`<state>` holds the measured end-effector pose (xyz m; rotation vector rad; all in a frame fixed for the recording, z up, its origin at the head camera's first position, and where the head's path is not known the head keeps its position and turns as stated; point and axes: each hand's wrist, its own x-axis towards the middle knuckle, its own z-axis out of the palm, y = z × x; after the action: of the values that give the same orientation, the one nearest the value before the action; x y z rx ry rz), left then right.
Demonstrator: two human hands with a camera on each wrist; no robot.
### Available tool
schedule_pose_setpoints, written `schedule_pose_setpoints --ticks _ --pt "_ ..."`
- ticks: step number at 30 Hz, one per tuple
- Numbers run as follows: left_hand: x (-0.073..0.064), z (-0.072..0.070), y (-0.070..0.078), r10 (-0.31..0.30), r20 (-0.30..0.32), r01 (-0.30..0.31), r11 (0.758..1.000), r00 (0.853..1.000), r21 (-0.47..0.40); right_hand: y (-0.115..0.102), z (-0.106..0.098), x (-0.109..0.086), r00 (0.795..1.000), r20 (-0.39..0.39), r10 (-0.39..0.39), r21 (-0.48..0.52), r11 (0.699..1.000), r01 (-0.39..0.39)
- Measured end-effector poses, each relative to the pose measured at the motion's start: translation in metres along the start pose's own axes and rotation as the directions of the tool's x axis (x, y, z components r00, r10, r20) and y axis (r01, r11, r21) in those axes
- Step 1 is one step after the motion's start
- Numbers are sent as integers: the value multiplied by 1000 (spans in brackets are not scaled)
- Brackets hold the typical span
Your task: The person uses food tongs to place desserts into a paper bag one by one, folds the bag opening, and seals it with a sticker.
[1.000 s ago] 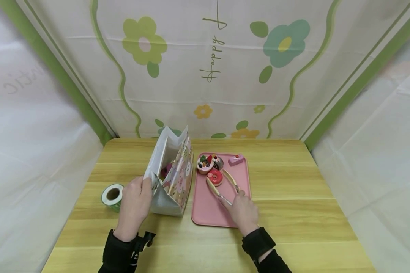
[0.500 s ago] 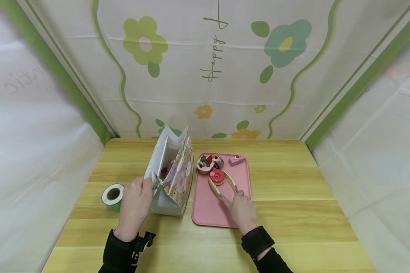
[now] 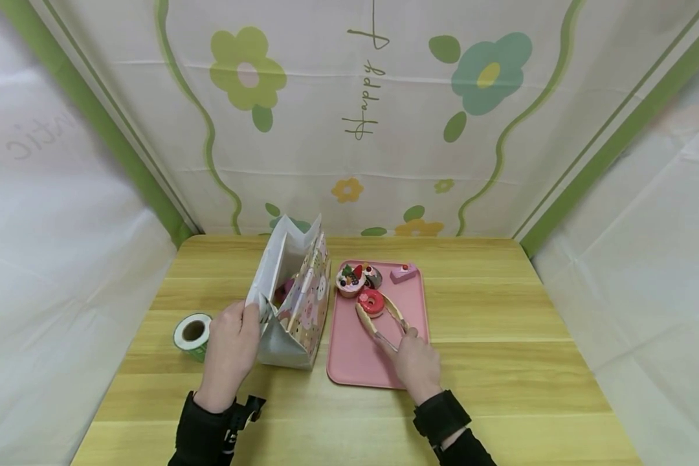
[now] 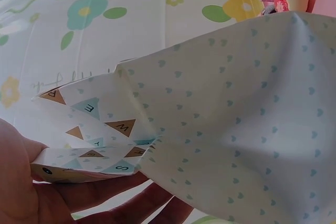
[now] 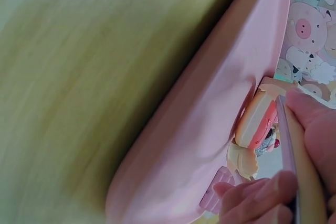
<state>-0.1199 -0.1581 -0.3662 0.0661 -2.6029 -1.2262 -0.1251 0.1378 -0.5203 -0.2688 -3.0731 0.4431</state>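
On the tray (image 3: 355,362) toward its far edge, the donut (image 3: 371,309) has slid slightly rightward, seemingly caught by tongs (image 3: 366,321) the right grip (image 3: 417,364) holds; the left grip (image 3: 231,346) pinches the bag (image 3: 307,309).

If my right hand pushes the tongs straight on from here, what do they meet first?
The donut, which sits between the tips of the tongs in your right hand. Just beyond it, the cupcake looks next, though depth is hard to judge.
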Motion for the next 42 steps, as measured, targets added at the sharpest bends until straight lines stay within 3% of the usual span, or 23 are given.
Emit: schedule_pose_setpoints --ticks 42 --pt "0 -1 2 -37 12 37 999 999 29 0 -19 -1 996 25 82 124 989 -84"
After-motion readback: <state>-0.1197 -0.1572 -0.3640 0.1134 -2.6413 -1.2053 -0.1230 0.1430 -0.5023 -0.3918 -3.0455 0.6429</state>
